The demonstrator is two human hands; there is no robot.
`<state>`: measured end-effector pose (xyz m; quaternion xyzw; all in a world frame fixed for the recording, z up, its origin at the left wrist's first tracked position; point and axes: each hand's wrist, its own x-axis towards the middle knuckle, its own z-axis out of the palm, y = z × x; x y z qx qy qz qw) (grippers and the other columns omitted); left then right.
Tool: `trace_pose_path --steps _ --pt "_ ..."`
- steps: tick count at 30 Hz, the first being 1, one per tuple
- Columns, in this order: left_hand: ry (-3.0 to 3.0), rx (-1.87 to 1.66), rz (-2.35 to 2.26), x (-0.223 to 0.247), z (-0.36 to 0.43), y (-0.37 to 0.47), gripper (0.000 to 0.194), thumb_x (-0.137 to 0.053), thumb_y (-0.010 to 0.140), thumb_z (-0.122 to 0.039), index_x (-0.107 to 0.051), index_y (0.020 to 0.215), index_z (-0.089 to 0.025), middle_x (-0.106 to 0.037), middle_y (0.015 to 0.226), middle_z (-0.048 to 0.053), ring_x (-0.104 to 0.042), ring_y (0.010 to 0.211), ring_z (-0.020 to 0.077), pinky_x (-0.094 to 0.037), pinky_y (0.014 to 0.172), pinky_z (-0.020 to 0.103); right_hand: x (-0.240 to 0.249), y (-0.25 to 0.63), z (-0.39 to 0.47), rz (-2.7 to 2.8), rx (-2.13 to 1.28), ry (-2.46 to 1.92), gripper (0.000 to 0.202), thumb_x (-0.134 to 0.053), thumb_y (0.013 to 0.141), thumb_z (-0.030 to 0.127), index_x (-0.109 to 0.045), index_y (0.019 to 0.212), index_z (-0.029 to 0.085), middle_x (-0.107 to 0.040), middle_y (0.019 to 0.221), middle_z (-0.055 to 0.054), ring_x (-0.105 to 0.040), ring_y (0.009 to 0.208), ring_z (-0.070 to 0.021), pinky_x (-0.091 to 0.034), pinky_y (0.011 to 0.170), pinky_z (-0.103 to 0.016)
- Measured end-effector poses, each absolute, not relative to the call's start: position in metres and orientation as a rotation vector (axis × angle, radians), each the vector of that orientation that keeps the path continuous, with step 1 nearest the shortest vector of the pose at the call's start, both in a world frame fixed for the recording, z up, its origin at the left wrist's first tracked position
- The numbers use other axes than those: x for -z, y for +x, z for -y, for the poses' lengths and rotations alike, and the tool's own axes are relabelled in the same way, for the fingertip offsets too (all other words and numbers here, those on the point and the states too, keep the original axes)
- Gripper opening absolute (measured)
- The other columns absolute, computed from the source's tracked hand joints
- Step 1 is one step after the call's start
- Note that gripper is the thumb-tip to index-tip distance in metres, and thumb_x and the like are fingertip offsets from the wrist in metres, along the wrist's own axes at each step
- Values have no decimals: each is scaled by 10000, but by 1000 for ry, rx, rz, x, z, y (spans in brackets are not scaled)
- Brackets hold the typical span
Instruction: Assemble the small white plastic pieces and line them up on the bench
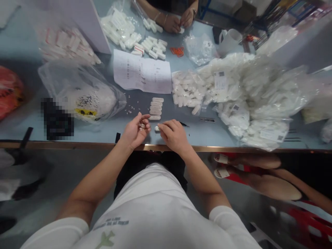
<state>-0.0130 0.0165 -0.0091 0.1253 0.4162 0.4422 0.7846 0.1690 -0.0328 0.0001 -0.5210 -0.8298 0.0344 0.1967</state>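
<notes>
My left hand (137,130) is palm up near the table's front edge, its fingers curled around several small shiny, whitish pieces (141,126). To its right, my right hand (175,135) has thumb and fingers pinched together at a small white-and-grey piece (157,129) just above or on the tabletop. Its exact kind is too small to tell. Just beyond both hands, flat white oblong cases (156,108) lie in a neat column. Tiny white bits (130,111) are scattered left of that column.
A printed sheet (142,72) lies behind the cases. Bags of white parts (189,88) crowd the right, and a clear bag (85,97) stands left. A dark pen-like tool (183,123) and a metal strip (207,119) lie rightward. Opposite, another person's hands (178,22) handle white parts.
</notes>
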Motion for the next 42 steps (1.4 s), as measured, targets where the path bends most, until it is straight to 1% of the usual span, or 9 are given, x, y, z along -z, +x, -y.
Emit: trace_pose_path --steps 2,5,11,18,24,27,30,37,42 --pt "200 -953 -859 6 -16 -9 371 -456 993 -404 -676 930 -113 -648 729 55 -660 722 137 -546 713 254 -4 160 33 2323 -118 -1444 244 -459 1006 235 -690 1086 241 -676 969 -74 -531 900 -211 -367 791 -362" --pt "207 -947 -801 4 -13 -4 442 -406 1002 -461 -672 995 -108 -715 915 118 -696 970 205 -551 900 333 -6 149 31 2353 -129 -1432 241 -457 1018 274 -694 1043 239 -679 967 -72 -517 892 -212 -345 774 -363" --pt "259 -911 -742 -1 -8 3 512 -397 993 -529 -633 1130 -96 -706 1089 159 -668 1097 243 -531 987 393 0 142 25 2398 -38 -1460 287 -427 1035 297 -694 975 210 -671 962 -91 -507 904 -217 -316 752 -355" --pt "227 -899 -723 -5 -6 7 494 -382 1008 -505 -629 1121 -93 -701 1080 146 -674 1062 222 -536 973 371 2 144 23 2319 -131 -1441 227 -479 998 282 -656 884 197 -656 906 -85 -516 861 -210 -351 760 -339" --pt "324 -962 -832 3 -6 2 380 -494 976 -454 -656 1012 -113 -694 937 101 -684 869 156 -559 772 265 -3 168 22 1951 -470 -1458 105 -498 874 166 -588 843 211 -618 819 -22 -542 758 -156 -432 731 -281" --pt "529 -960 -1006 13 -6 -3 264 -622 896 -408 -650 941 -150 -591 716 -5 -549 566 78 -403 486 184 0 184 22 1793 -521 -1541 84 -521 780 146 -559 771 221 -575 756 13 -525 682 -132 -434 682 -263" --pt "852 -903 -1200 20 -6 -8 214 -615 880 -395 -633 865 -182 -441 570 -70 -343 436 59 -252 430 195 5 195 23 1741 -562 -1580 113 -526 783 159 -606 832 223 -610 786 6 -548 701 -139 -454 702 -274" --pt "1897 -497 -1488 27 -6 -12 275 -573 912 -441 -700 962 -203 -670 739 9 -610 702 170 -403 659 279 15 204 26 1898 -579 -1568 183 -508 959 283 -678 962 215 -694 923 -63 -624 854 -186 -485 795 -311" --pt "2244 -314 -1407 43 -3 -11 405 -601 910 -511 -665 1178 -213 -730 1115 74 -675 999 248 -453 777 313 21 202 23 2155 -452 -1509 251 -425 1018 257 -668 1020 195 -677 950 -98 -593 943 -214 -481 856 -331"
